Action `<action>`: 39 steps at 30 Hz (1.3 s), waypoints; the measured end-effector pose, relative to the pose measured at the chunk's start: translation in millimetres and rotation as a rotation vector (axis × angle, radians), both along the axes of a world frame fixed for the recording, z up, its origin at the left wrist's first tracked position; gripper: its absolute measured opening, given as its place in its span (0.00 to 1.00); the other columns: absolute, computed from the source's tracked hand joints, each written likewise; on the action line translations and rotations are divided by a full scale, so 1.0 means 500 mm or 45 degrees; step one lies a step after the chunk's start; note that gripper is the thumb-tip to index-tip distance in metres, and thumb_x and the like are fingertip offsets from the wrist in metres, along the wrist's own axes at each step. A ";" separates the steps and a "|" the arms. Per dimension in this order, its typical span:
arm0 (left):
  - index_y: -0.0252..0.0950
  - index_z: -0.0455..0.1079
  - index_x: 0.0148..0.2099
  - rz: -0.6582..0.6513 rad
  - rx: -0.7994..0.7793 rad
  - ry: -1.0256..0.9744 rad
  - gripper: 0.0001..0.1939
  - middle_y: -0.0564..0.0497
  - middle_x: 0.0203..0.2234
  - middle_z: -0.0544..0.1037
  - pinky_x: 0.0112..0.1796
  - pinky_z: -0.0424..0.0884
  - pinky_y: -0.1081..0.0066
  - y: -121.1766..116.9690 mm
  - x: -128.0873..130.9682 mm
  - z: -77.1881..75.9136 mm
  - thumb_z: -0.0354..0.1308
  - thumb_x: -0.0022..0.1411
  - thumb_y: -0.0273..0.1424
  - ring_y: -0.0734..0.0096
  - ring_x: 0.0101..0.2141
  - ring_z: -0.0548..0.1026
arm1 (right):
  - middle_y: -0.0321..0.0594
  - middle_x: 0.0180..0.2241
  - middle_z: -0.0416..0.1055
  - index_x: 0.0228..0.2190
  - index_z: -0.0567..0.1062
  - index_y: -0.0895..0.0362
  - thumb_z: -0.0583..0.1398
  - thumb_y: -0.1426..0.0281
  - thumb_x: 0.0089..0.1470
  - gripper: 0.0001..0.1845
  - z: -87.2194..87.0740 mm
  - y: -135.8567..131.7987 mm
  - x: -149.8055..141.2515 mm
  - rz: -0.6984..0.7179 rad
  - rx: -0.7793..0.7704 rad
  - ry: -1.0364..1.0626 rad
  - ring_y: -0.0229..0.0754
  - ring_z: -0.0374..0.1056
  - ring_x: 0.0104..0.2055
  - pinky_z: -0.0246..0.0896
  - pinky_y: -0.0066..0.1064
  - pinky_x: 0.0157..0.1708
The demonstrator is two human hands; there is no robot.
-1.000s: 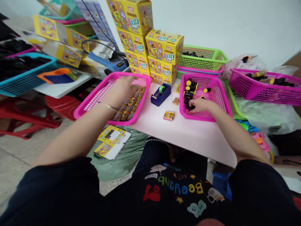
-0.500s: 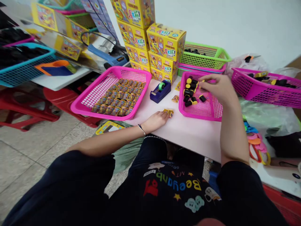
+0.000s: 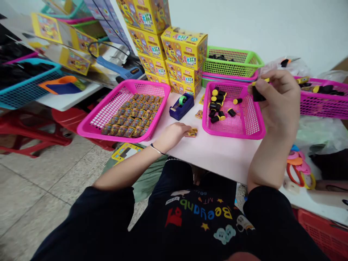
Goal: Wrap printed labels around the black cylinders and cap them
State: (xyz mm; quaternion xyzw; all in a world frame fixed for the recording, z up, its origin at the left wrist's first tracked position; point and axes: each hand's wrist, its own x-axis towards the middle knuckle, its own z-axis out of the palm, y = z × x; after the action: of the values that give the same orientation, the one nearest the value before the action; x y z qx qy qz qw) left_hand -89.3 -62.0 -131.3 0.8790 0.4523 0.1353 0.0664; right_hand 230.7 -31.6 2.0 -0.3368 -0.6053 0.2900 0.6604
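My right hand (image 3: pixel 280 98) is raised above the right pink basket (image 3: pixel 233 136), and its fingers close narrow on a small black piece with a yellow end (image 3: pixel 257 93). This basket has a plastic mesh, and many short black cylinders with yellow ends (image 3: pixel 216 105) lie loose on its bottom. My left hand (image 3: pixel 171 136) rests low on the pale table top (image 3: pixel 223 159), and its fingertips are at a small yellow packet (image 3: pixel 192 132); I cannot tell if they grip it. Left of this hand, the left pink basket (image 3: pixel 141 84) holds small round gold and dark items (image 3: pixel 130 116), packed together in tidy rows. Between the two baskets stands a blue tape dispenser (image 3: pixel 181 107) with a green roll. Behind it are stacked yellow cardboard boxes (image 3: pixel 185 49).
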 end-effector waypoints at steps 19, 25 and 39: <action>0.36 0.75 0.64 0.243 0.225 -0.794 0.25 0.58 0.23 0.79 0.40 0.76 0.70 0.085 0.157 0.279 0.65 0.66 0.29 0.69 0.29 0.79 | 0.32 0.36 0.81 0.37 0.84 0.51 0.81 0.52 0.44 0.24 -0.038 0.061 0.004 -0.153 0.243 0.133 0.36 0.74 0.34 0.77 0.38 0.39; 0.36 0.68 0.64 -0.111 0.119 -0.733 0.19 0.60 0.22 0.76 0.36 0.70 0.72 0.095 0.219 0.268 0.60 0.74 0.32 0.69 0.27 0.76 | 0.35 0.41 0.83 0.40 0.80 0.43 0.72 0.48 0.60 0.16 -0.062 0.103 0.062 -0.208 0.296 0.225 0.45 0.78 0.42 0.79 0.48 0.45; 0.41 0.74 0.70 -0.224 0.082 -0.720 0.23 0.52 0.43 0.89 0.49 0.77 0.73 0.076 0.225 0.270 0.50 0.80 0.33 0.69 0.44 0.86 | 0.33 0.28 0.75 0.27 0.64 0.44 0.72 0.40 0.55 0.30 -0.052 0.082 0.032 -0.141 0.134 0.169 0.47 0.71 0.33 0.77 0.49 0.38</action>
State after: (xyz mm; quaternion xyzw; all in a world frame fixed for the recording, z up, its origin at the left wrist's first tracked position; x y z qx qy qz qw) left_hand 23.3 -23.8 3.4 0.8439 0.3334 0.3828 0.1735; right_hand 246.8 9.4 -24.0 -0.3145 -0.5549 0.2424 0.7310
